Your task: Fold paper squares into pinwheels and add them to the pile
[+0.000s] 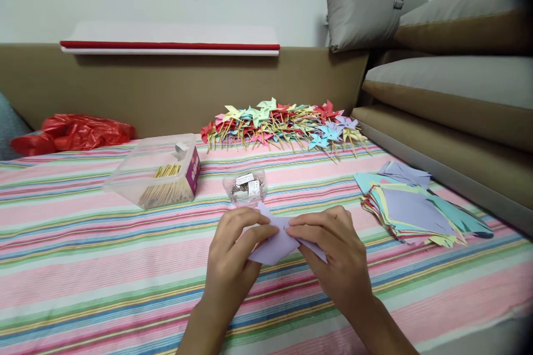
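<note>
A purple paper pinwheel [275, 247], partly folded, is held up between both hands above the striped cloth. My left hand [235, 249] pinches its left side, fingertips near the middle of the paper. From the other side my right hand [333, 252] grips it, with thumb and forefinger close to the centre, where a small dark spot shows. One paper point sticks up behind the left fingers, and another flap juts out under the right hand. Just beyond the hands sits a clear plastic tub [245, 186] of small metal fasteners with white labels in it.
A clear box [154, 177] of wooden sticks stands at the left. Many finished pinwheels [283, 125] are heaped at the back. Cut coloured paper sheets [416, 211] lie at the right, with dark-handled scissors partly beneath. A red plastic bag [83, 132] and stacked cushions [453, 89] flank the striped cloth [104, 266].
</note>
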A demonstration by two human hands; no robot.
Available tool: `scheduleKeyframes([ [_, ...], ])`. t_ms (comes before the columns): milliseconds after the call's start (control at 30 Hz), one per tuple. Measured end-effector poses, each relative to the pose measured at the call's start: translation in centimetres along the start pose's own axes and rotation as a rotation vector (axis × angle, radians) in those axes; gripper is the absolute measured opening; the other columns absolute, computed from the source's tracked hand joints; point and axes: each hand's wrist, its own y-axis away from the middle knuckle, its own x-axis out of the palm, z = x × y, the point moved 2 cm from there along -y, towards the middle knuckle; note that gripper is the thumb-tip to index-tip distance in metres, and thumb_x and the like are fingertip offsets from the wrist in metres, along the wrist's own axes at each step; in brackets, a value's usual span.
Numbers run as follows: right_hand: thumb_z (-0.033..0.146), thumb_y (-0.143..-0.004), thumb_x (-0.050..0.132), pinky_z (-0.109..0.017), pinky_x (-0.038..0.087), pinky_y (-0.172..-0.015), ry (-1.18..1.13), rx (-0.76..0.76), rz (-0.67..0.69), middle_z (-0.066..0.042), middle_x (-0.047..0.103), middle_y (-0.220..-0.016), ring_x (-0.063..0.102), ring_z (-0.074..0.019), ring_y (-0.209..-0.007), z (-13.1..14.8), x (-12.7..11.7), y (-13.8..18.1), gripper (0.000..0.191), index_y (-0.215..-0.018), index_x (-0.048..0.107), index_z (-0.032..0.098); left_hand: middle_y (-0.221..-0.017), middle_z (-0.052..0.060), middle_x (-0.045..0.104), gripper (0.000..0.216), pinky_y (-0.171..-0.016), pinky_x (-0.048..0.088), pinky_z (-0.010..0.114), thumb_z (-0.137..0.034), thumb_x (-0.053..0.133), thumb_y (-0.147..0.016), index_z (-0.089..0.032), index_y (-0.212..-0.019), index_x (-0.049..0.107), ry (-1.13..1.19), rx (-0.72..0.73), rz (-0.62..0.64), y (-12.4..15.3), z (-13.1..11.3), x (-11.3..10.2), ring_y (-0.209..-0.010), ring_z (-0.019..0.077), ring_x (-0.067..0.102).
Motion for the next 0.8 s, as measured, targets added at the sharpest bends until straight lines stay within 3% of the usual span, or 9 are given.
scheduleKeyframes([
  [200, 0.009, -0.089, 0.067, -0.039, 0.043, -0.074, -0.009, 0.01, 0.07, 0.0, 0.076, -0.093, 0.059, -0.0199, -0.082, -0.4, 0.3, 0.3, 0.021, -0.1, 0.066, 0.027, -0.098, 0.007, 0.069, 0.037, -0.084, 0.049, 0.038, 0.007, 0.049, -0.085, -0.022, -0.102, 0.065, 0.027, -0.002, 0.056, 0.1, 0.4, 0.0, -0.097, 0.0224, 0.06],
  [333, 0.01, -0.09, 0.065, -0.039, 0.044, -0.076, -0.077, 0.047, 0.098, 0.0, 0.075, -0.094, 0.06, -0.0201, -0.085, -0.7, 0.6, 0.2, 0.02, -0.102, 0.065, 0.026, -0.095, 0.007, 0.069, 0.032, -0.08, 0.049, 0.036, 0.004, 0.056, -0.084, -0.021, -0.103, 0.064, 0.048, -0.034, 0.122, 0.1, 0.6, 0.1, -0.093, 0.022, 0.06],
  [533, 0.011, -0.089, 0.064, -0.039, 0.045, -0.077, -0.181, 0.167, 0.104, 0.0, 0.074, -0.088, 0.06, -0.0224, -0.084, -0.6, 1.9, -0.2, 0.015, -0.093, 0.066, 0.025, -0.111, 0.009, 0.069, 0.038, -0.088, 0.049, 0.037, -0.007, 0.061, -0.088, -0.021, -0.124, 0.056, -0.117, -0.157, 0.198, 1.0, 0.5, -1.0, -0.104, 0.0244, 0.061],
  [667, 0.013, -0.086, 0.066, -0.038, 0.046, -0.078, -0.261, 0.255, 0.087, -0.001, 0.073, -0.083, 0.059, -0.0232, -0.083, 0.0, 3.2, -0.2, 0.012, -0.087, 0.068, 0.025, -0.104, 0.008, 0.07, 0.028, -0.084, 0.051, 0.035, -0.012, 0.057, -0.093, -0.021, -0.12, 0.059, -0.248, -0.2, 0.217, 1.7, 0.1, -4.9, -0.098, 0.0228, 0.064],
  [733, 0.016, -0.086, 0.066, -0.039, 0.046, -0.078, -0.296, 0.292, 0.077, -0.002, 0.072, -0.083, 0.058, -0.024, -0.084, 0.3, 3.8, 0.0, 0.009, -0.086, 0.069, 0.025, -0.09, 0.004, 0.07, 0.015, -0.074, 0.051, 0.032, -0.014, 0.056, -0.094, -0.022, -0.105, 0.064, -0.31, -0.212, 0.192, 1.7, -0.7, -8.5, -0.084, 0.0206, 0.066],
  [800, 0.019, -0.087, 0.066, -0.038, 0.046, -0.077, -0.317, 0.32, 0.056, -0.003, 0.072, -0.084, 0.058, -0.0251, -0.086, 0.4, 4.3, 0.2, 0.006, -0.085, 0.069, 0.024, -0.087, 0.003, 0.072, 0.011, -0.071, 0.052, 0.03, -0.02, 0.056, -0.095, -0.021, -0.1, 0.066, -0.386, -0.288, 0.086, 1.8, -2.5, -13.0, -0.079, 0.0195, 0.067],
])
